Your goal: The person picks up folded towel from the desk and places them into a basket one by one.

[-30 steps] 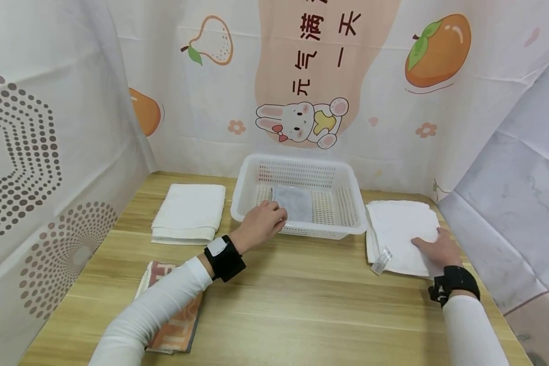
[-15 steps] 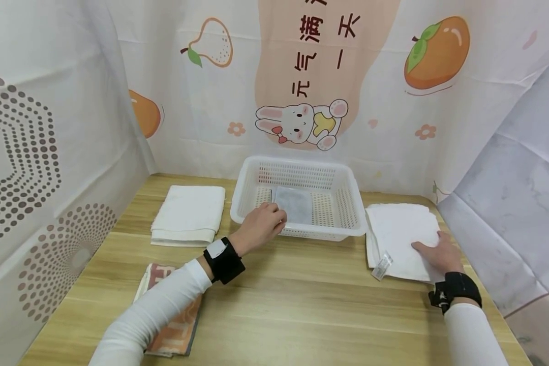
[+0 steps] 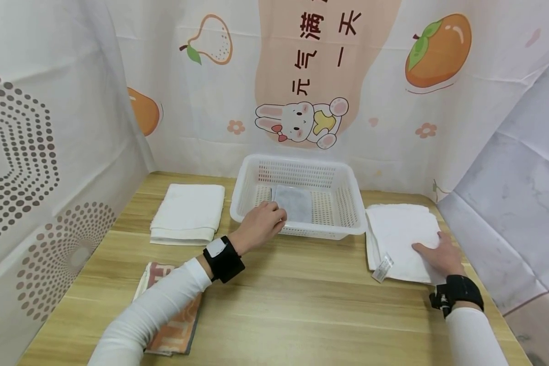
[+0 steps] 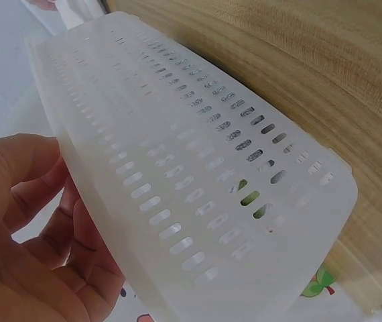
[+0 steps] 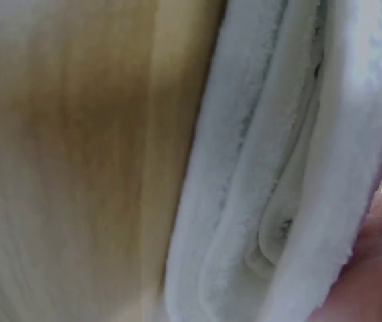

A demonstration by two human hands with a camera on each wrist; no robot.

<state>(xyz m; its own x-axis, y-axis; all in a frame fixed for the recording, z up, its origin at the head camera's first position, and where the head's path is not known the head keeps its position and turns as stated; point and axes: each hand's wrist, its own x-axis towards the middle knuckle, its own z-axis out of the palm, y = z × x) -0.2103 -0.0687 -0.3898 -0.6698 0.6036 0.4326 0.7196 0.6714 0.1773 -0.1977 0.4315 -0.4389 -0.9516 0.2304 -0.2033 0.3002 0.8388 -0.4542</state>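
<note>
My left hand (image 3: 262,223) is at the front left of a white perforated plastic basket (image 3: 347,198). In the left wrist view, its thumb and curled fingers pinch the basket's rim. A folded grey cloth (image 3: 294,203) lies inside the basket. On the right, my right hand (image 3: 443,254) rests on the near right part of a folded white towel (image 3: 402,234), its thumb spread across the top. The right wrist view shows the towel's stacked layers (image 5: 244,181) with part of the hand behind them; most of the fingers are hidden.
Another folded white towel (image 3: 189,211) lies left of the basket. Nearer, an orange-patterned towel (image 3: 176,330) is partly covered by my left forearm. Printed curtains surround the wooden table (image 3: 311,305) at the back and sides. A small tag (image 3: 383,268) hangs off the right towel.
The right towel and my right hand on it have slid slightly toward me. My left hand has stayed at the basket's rim, and the basket has not moved.
</note>
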